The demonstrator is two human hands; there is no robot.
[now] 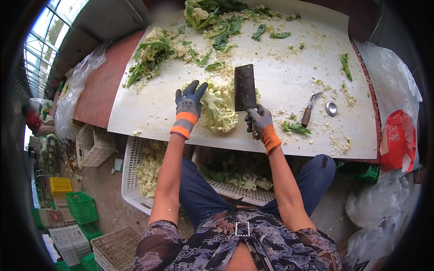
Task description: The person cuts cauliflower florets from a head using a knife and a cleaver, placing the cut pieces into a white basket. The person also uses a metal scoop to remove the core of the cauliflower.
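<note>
Cauliflower (218,105) lies on the white-covered table in front of me, its pale stems turned up. My left hand (190,101), in a grey and orange work glove, rests against its left side with the fingers spread. My right hand (259,120), gloved the same way, grips the handle of a cleaver (244,88). The dark, wide blade stands over the right edge of the cauliflower and hides part of it. Whether the blade touches it, I cannot tell.
A hooked knife (309,111) and a small metal cup (331,108) lie to the right. Trimmed leaves and cauliflower pieces (152,50) are heaped at the far left. Below the table edge stand a white crate of florets (149,172) and another crate (237,194). A person (34,120) is at far left.
</note>
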